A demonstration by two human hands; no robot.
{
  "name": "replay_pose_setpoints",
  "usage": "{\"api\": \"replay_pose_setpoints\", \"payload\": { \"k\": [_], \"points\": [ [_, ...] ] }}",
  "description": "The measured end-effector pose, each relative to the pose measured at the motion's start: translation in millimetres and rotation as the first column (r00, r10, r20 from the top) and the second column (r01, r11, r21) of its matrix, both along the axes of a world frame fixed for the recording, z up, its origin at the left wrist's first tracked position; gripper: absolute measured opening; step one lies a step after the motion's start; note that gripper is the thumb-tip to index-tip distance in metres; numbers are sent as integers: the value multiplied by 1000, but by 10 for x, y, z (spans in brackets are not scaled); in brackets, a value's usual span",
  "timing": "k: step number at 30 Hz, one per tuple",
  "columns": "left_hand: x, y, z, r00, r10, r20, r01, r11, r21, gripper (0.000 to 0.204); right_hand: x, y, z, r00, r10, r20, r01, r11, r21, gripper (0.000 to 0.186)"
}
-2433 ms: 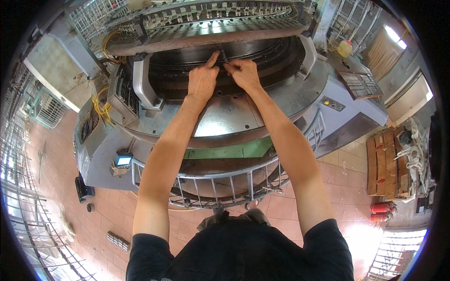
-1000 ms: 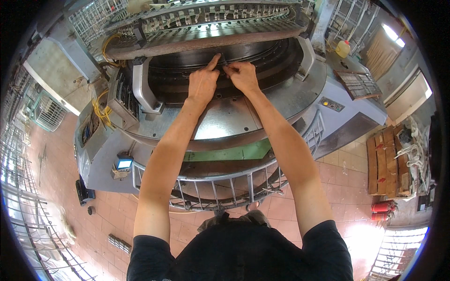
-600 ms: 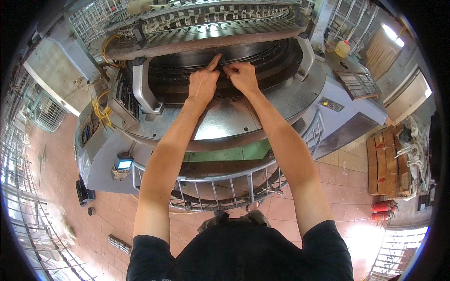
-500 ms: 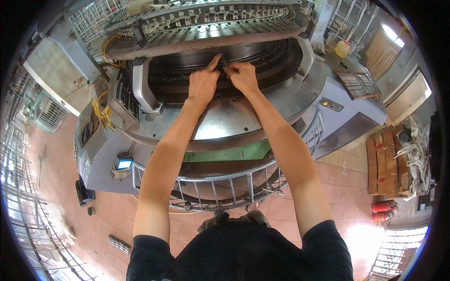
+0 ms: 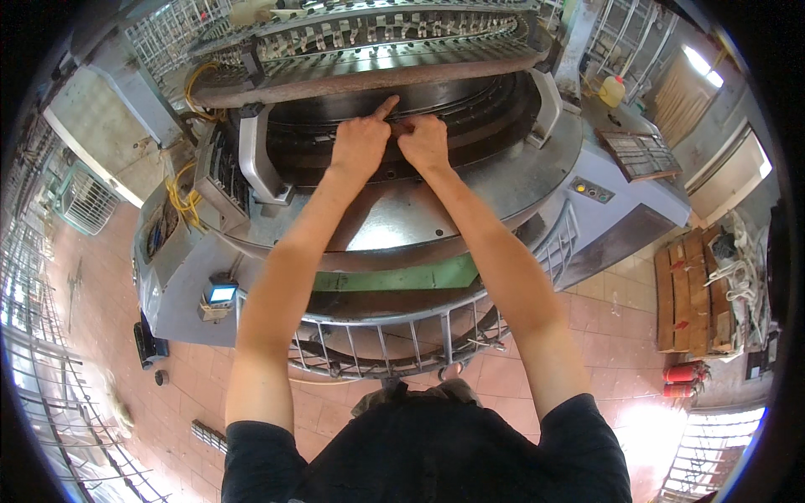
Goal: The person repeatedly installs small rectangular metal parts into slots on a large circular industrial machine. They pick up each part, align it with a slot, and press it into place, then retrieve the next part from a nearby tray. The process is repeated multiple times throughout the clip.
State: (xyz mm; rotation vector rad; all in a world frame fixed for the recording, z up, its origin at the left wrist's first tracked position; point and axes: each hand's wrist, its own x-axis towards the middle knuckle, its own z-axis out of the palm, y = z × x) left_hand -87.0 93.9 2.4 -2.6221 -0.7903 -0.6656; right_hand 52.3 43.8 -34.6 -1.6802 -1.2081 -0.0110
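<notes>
Both my hands reach into the dark ring of a large circular knitting machine [image 5: 470, 138]. The index finger of my left hand [image 5: 360, 144] is stretched out against the dark cylinder wall [image 5: 335, 109], and its other fingers are curled under. I see nothing held in it. Close beside it, my right hand [image 5: 423, 144] is closed, with its fingertips near the left hand's fingers at the ring's inner edge. Whatever it pinches, if anything, is hidden behind the knuckles. A polished metal tabletop [image 5: 386, 226] lies beneath my wrists.
Above my hands hangs a thick rim [image 5: 377, 80] with rows of yarn guides. Grey brackets [image 5: 253, 155] flank the ring. A curved metal rail [image 5: 449, 335] stands before my body. To the right are a button panel [image 5: 592, 189], wooden crate [image 5: 692, 293] and red extinguishers [image 5: 683, 381].
My right hand has turned and dropped slightly, so its fingertips are now more hidden. My left hand's knuckles have shifted slightly, while its index finger stays on the cylinder. Both forearms have moved slightly left.
</notes>
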Motion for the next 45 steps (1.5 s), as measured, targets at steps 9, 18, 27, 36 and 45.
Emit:
{"api": "replay_pose_setpoints", "payload": {
  "k": [9,18,27,36,45],
  "points": [
    [-171,226,83,990,-98,-103,101,994,29,85,-133,-40,424,994,-18,-106,-38,864,-502,35],
    [-218,224,9,985,-154,-74,157,987,36,89,-109,-241,239,912,-39,-408,-81,959,-272,15],
    [-239,234,62,989,-121,-79,122,993,1,81,-138,-167,46,1000,-14,2,14,991,-135,17],
    [-251,258,211,978,-139,-157,125,988,-94,78,-74,-173,12,992,33,-120,-46,993,-109,18],
    [-242,229,227,966,-206,-153,187,973,-133,87,-61,-278,8,995,23,-99,-43,978,-203,19]
  ]
}}
